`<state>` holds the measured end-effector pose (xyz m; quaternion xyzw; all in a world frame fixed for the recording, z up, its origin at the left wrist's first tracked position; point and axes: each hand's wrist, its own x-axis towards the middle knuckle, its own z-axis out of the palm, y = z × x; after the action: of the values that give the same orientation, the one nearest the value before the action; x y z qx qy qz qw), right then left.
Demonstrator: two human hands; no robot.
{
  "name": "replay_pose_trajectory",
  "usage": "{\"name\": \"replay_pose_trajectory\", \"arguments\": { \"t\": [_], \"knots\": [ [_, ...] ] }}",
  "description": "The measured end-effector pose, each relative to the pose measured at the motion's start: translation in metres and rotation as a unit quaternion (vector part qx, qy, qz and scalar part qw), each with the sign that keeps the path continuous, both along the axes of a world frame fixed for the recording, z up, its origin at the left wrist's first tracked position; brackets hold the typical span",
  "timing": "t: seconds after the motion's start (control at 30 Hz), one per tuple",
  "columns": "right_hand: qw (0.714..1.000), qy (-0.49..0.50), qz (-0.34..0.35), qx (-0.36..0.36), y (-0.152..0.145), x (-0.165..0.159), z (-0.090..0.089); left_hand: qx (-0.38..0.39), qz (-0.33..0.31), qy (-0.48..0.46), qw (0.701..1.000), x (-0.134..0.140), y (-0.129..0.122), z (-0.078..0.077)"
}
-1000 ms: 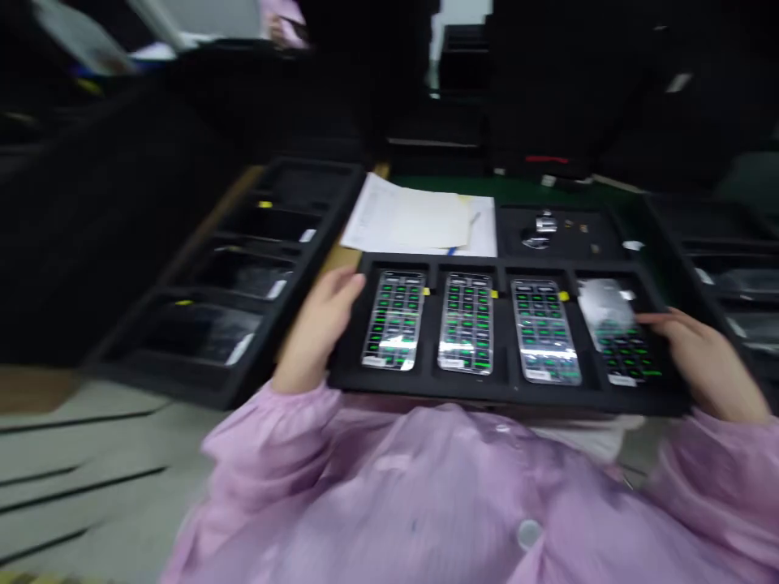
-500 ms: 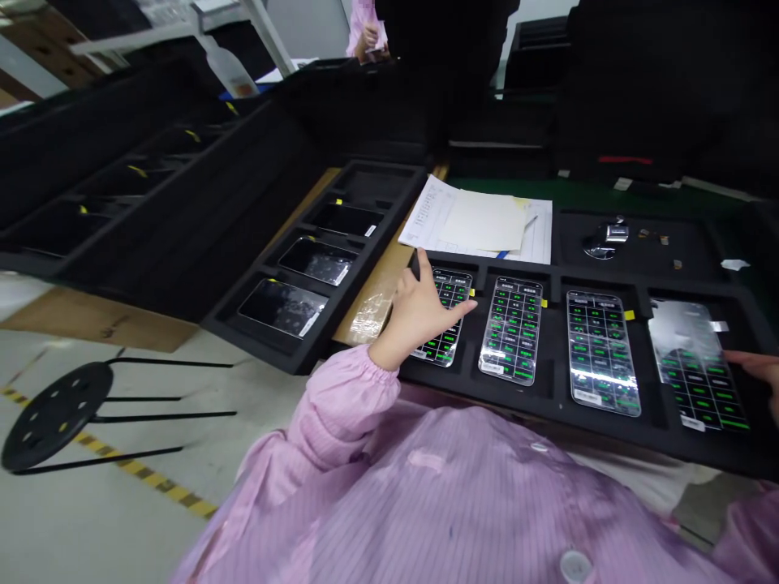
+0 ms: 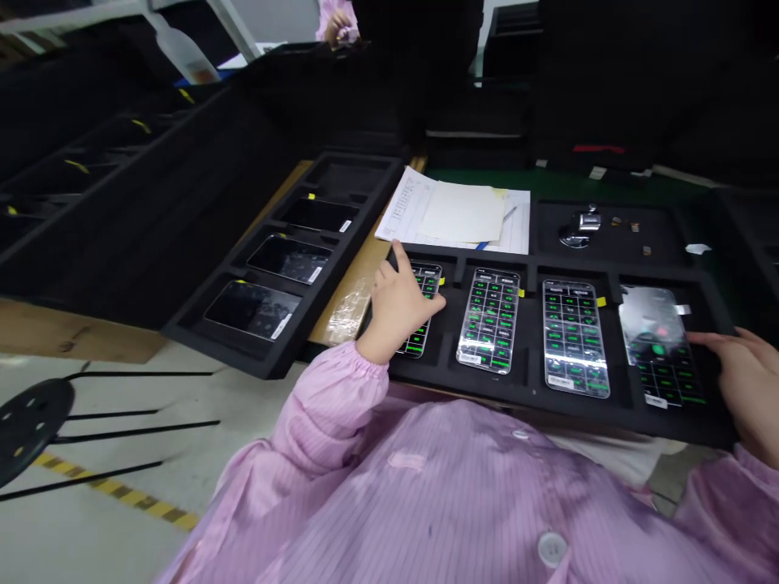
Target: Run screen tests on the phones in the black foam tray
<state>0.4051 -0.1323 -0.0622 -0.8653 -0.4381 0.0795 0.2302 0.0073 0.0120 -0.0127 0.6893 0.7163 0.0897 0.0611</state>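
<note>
A black foam tray [image 3: 439,372] holds a row of lit phones showing grids with green text. My left hand [image 3: 398,304] lies over the leftmost phone [image 3: 417,334] and hides part of it. Its index finger and thumb are spread, the other fingers bent, with nothing held. To its right are a second phone [image 3: 488,320] and a third phone [image 3: 575,341], both face up in their slots. At the far right, my right hand [image 3: 746,369] reaches in with its index finger stretched to the side edge of the fourth phone [image 3: 663,345]; whether it touches is unclear.
Another black tray [image 3: 280,357] with several dark phones stands at left. Papers [image 3: 462,215] with a pen lie behind the row. A shiny metal piece [image 3: 581,227] and small parts sit in the back compartment. A black stool [image 3: 36,422] is on the floor; a person's hand [image 3: 337,26] shows beyond.
The view has swung to the right, so everything sits farther left. More of my right hand shows beside the fourth phone. Reddish and green spots now appear on that phone's screen.
</note>
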Motion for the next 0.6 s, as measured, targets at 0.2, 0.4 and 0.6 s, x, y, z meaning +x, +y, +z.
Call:
{"name": "replay_pose_trajectory", "arguments": {
  "t": [0.2,0.4,0.6],
  "knots": [
    [0.983,-0.146,0.095,0.059,0.016,-0.093,0.050,0.016,-0.003,0.007,1.000,-0.002,0.003,-0.006],
    [0.943,-0.270,0.178,-0.075,0.040,-0.158,0.043,0.022,-0.008,-0.002,1.000,-0.003,0.003,-0.004],
    [0.952,-0.251,0.150,-0.088,0.058,-0.157,0.035,-0.011,-0.006,0.020,1.000,0.002,-0.002,0.003]
  ]
}}
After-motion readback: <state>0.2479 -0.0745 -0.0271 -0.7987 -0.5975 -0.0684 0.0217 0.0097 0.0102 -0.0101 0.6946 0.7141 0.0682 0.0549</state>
